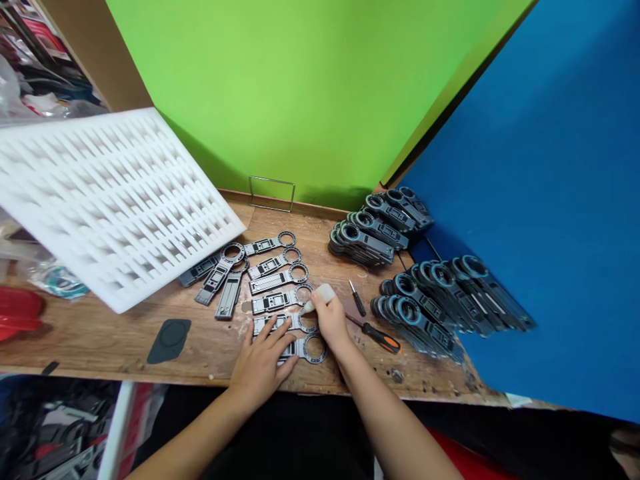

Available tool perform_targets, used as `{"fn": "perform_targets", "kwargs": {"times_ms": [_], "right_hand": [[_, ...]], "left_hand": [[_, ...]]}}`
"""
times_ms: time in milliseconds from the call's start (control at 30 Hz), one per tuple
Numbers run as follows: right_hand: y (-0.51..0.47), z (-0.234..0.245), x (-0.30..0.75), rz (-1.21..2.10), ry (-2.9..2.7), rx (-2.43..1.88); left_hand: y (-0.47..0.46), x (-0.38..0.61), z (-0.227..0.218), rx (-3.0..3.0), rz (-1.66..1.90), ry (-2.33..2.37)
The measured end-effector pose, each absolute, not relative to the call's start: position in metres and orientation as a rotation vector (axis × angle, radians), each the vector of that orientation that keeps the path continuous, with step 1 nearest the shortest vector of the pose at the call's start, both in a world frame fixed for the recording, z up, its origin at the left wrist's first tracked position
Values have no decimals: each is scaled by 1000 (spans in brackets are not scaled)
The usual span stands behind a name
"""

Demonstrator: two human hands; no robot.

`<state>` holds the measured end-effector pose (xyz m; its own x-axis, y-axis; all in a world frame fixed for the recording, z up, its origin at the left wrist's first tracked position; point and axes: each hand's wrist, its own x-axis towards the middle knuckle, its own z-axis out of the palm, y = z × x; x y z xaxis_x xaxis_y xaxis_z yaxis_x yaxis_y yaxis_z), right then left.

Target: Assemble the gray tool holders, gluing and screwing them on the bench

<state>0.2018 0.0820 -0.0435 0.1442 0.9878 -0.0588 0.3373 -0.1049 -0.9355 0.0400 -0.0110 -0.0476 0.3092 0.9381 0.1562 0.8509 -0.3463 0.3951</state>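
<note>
My left hand (257,370) lies with fingers spread over two grey ring-ended plastic parts at the front of a column. The nearest ring-ended part (321,357) shows its round end beside my thumb. My right hand (333,325) is wrapped round a small white squeeze bottle (326,293), its narrow tip pointing down and left at the ring of a part under my left fingers. Farther up the column, several similar parts lie side by side, such as the grey ring-ended part (273,281). A looser overlapping group, including a darker part (218,279), sits to their left.
Right of my hand lie a small screwdriver (357,299) and an orange-and-black screwdriver (383,338). Stacks of ring-ended parts (380,230) and blue-ringed parts (440,293) stand at the right. A white slotted foam tray (113,290) leans at left; a dark flat pad (169,341) lies below it.
</note>
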Motion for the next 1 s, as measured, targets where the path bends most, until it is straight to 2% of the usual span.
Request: {"fn": "perform_targets", "kwargs": {"times_ms": [400, 1000], "right_hand": [[93, -46, 216, 926, -1205, -1585], [53, -37, 234, 806, -1276, -1664]], "left_hand": [[-11, 40, -48, 2332, 490, 1626], [-11, 41, -48, 2345, 448, 1643]]}}
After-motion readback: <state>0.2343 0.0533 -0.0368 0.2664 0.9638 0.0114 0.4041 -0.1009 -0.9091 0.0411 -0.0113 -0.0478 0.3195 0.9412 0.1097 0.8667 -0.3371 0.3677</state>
